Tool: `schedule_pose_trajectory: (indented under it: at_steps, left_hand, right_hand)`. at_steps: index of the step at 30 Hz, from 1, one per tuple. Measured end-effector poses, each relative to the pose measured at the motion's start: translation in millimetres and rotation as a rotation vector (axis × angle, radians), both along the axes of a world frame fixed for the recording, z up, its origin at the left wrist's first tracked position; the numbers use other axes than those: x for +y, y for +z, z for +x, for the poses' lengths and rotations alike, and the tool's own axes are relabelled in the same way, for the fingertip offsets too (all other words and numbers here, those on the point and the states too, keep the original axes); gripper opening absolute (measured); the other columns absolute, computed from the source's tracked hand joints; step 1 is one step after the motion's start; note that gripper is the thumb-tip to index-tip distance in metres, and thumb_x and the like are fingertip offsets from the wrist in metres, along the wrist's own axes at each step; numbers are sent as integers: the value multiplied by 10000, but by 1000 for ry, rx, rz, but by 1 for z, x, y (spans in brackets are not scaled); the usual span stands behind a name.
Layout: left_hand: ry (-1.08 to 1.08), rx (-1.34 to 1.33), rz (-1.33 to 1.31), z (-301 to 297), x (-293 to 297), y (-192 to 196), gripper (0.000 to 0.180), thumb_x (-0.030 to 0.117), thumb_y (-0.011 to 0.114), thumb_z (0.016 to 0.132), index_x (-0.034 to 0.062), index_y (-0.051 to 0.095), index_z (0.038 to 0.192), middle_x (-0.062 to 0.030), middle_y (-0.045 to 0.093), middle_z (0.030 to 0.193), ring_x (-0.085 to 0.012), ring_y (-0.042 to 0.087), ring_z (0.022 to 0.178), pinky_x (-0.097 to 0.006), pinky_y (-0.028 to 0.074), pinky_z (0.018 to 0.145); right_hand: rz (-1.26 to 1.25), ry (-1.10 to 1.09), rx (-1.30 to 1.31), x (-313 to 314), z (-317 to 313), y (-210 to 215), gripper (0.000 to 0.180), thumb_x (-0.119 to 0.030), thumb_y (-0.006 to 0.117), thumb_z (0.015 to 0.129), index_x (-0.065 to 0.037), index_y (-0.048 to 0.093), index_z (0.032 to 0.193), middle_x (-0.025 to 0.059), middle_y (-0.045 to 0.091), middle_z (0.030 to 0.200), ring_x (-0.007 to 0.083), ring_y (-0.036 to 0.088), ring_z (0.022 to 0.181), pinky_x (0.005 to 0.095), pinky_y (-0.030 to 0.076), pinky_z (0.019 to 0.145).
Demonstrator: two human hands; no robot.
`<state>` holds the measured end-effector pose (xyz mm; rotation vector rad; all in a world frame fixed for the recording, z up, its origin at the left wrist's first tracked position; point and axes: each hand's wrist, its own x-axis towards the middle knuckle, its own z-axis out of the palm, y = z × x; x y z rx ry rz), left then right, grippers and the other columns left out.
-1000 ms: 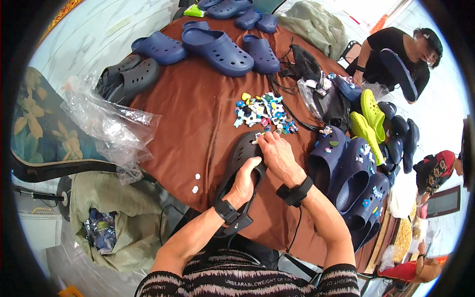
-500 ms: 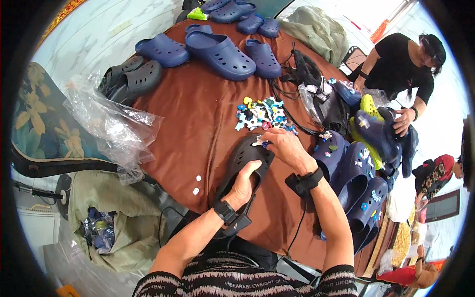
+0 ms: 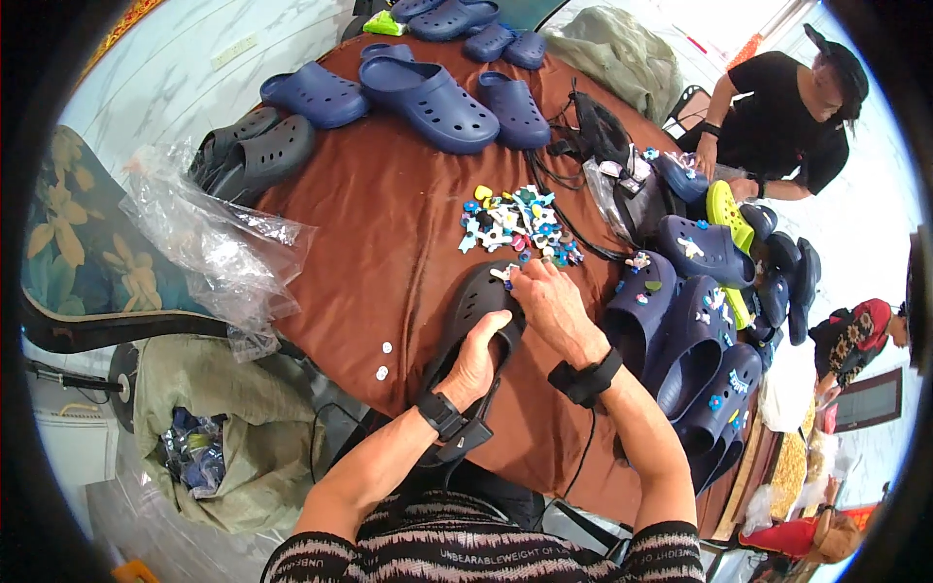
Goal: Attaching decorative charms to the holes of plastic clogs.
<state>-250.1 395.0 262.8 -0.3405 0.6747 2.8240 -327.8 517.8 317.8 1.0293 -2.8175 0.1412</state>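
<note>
A dark grey clog [image 3: 469, 303] with round holes is tilted toe-away in front of me. My left hand [image 3: 471, 364] is closed round its opening, thumb lying over the upper. At the toe, my right hand [image 3: 552, 306] has its fingers bunched on a small pale shoe charm [image 3: 502, 276] with a bit of blue. The fingers partly cover the charm, so I cannot tell how deep it sits in a hole. Just beyond the toe lies a pile of colourful shoe charms [image 3: 515, 222], nearly touching the right fingertips.
Blue clogs [image 3: 432, 102] stand at the far side, dark grey clogs [image 3: 260, 155] at the far left. Charm-decorated navy clogs [image 3: 692, 340] crowd the right. Clear plastic bags [image 3: 228, 257] hang over the left edge. A co-worker [image 3: 787, 117] handles clogs at the far right.
My right hand has shifted slightly left and nearer, its fingers lower on the charm at the toe. The co-worker's hand has drawn back from a navy clog, which now lies lower and turned.
</note>
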Motion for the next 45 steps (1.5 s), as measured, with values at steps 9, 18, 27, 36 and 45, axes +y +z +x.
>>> schedule_pose_trajectory:
  at_steps: [9,18,27,36,45]
  left_hand:
    - [-7,-14,-21,-2,-5,6,352,251,627,884,44,595,1168,-49,600,1147,-163,544,1073,-320,410,969]
    - [-29,22,-49,-5,-4,1,406,233,641,856,42,571,1207,-45,589,1156,-167,540,1080,-323,409,970]
    - [-14,18,-62,-7,-6,4,409,240,632,861,48,568,1217,-44,587,1158,-169,539,1079,-326,410,961]
    - [-41,38,-55,-3,-9,0,406,246,644,864,32,590,1204,-44,597,1168,-161,535,1101,-323,393,1004]
    - [-32,45,-51,-2,-8,1,364,260,649,872,38,611,1159,-32,603,1129,-146,533,1084,-311,392,995]
  right_hand:
    - [-201,-19,-29,3,0,-9,299,-166,659,835,-42,622,1104,119,594,989,332,579,954,436,478,841]
    - [-124,-56,74,-2,-8,-15,233,-177,657,842,-76,644,1051,97,575,897,294,581,913,411,472,802]
    - [-161,-63,29,-5,-2,-18,150,-151,622,829,-50,640,939,117,592,942,313,576,949,434,478,807]
    - [-569,-167,-140,7,-14,-12,165,-158,599,914,-42,663,1012,170,630,885,373,613,867,437,489,753]
    - [-506,-75,-281,14,-28,-8,202,-171,597,908,-26,668,1031,171,646,917,354,617,922,416,481,803]
